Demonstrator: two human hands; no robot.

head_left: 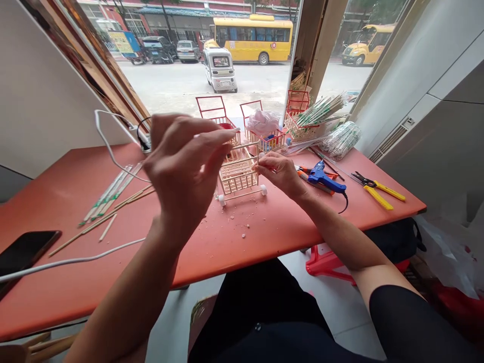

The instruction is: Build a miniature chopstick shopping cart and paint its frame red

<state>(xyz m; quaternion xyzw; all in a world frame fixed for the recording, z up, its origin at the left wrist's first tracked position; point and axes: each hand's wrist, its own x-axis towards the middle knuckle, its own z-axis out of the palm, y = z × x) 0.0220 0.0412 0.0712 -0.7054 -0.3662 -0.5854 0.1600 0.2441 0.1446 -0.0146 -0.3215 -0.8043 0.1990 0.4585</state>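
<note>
On the table stands a small cart [239, 176] built of thin wooden sticks, with white wheels at its near corners. My right hand [282, 174] pinches the cart's right corner post between thumb and fingertips. My left hand [181, 166] is raised in front of the cart's left side, nearer the camera and somewhat blurred. Its thumb and fingers are brought together in a pinch; whatever may be between them is too small to name. Part of the cart's left and back is hidden behind that hand.
A blue glue gun [322, 176] and yellow-handled pliers [378, 192] lie right. Red-handled carts [266, 141] and bundled sticks [321, 112] stand behind. Loose sticks [100, 222], a white cable [94, 258] and a phone [28, 247] lie left. Crumbs [244, 235] dot the front.
</note>
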